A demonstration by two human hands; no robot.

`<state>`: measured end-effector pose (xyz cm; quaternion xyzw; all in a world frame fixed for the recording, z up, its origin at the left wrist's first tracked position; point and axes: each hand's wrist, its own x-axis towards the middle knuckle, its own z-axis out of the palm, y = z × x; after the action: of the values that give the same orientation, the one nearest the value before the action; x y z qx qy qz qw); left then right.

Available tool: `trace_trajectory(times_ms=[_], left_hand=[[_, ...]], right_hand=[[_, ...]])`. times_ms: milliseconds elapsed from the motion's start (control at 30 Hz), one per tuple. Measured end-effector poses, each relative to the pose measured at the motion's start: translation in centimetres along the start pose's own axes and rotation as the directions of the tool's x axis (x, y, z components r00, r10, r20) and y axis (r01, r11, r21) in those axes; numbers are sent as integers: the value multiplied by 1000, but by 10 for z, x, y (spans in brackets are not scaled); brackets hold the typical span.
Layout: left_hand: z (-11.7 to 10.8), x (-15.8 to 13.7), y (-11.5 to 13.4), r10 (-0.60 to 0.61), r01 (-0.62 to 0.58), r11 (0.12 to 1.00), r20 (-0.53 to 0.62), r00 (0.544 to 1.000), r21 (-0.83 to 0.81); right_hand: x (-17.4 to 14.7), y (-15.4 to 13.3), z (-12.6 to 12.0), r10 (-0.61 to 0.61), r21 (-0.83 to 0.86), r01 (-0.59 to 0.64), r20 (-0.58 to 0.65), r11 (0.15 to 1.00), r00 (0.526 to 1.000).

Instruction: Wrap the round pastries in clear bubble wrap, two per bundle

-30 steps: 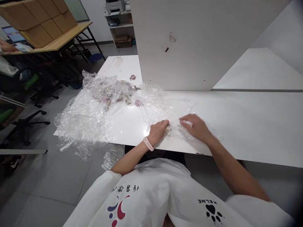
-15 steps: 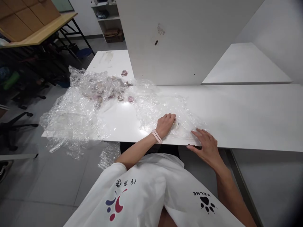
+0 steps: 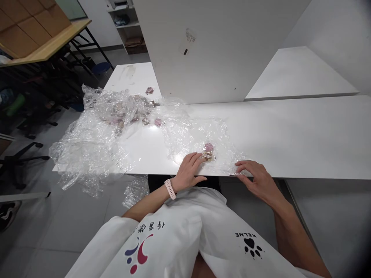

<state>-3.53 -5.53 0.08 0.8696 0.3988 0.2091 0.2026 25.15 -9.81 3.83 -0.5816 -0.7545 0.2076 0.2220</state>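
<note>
Clear bubble wrap (image 3: 197,133) lies crumpled on the white table (image 3: 304,139) in front of me. A small pink packet (image 3: 208,147) rests on it, with a gold-coloured packet (image 3: 207,156) just nearer to me. My left hand (image 3: 188,170) lies open, fingers stretched, its fingertips touching the gold packet's left side. At the table's front edge, my right hand (image 3: 253,173) has its thumb and fingers curled around the near right corner of the wrap. A small dark item (image 3: 232,175) shows at those fingertips, too small to name.
A large heap of bubble wrap (image 3: 89,139) covers the table's left end and hangs over the edge, with several small packets among it. One pink packet (image 3: 158,122) lies beside the heap. A tall white panel (image 3: 220,54) stands upright behind the table.
My left hand has drawn back to the left and opened, uncovering the pink and gold packets. My right hand's fingers have come closer together at the wrap's corner.
</note>
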Motion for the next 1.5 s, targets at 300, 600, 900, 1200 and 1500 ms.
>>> trace_trajectory(times_ms=[300, 600, 900, 1200, 1500], left_hand=[[-17, 7, -9, -354, 326, 925, -127, 927, -198], [-17, 17, -28, -546, 564, 826, -230, 806, 16], [-36, 20, -26, -497, 528, 847, -271, 825, 54], [-35, 11, -31, -436, 399, 883, -120, 892, -248], [-35, 11, -21, -197, 244, 948, -224, 954, 205]], right_hand=[[125, -29, -39, -247, -87, 253, 74, 963, 966], [168, -62, 40, -388, -286, 363, -32, 887, 921], [120, -17, 87, -391, 37, 396, 259, 918, 883], [126, -25, 84, -268, 126, 247, 187, 961, 945], [153, -37, 76, 0, 460, -252, 479, 851, 878]])
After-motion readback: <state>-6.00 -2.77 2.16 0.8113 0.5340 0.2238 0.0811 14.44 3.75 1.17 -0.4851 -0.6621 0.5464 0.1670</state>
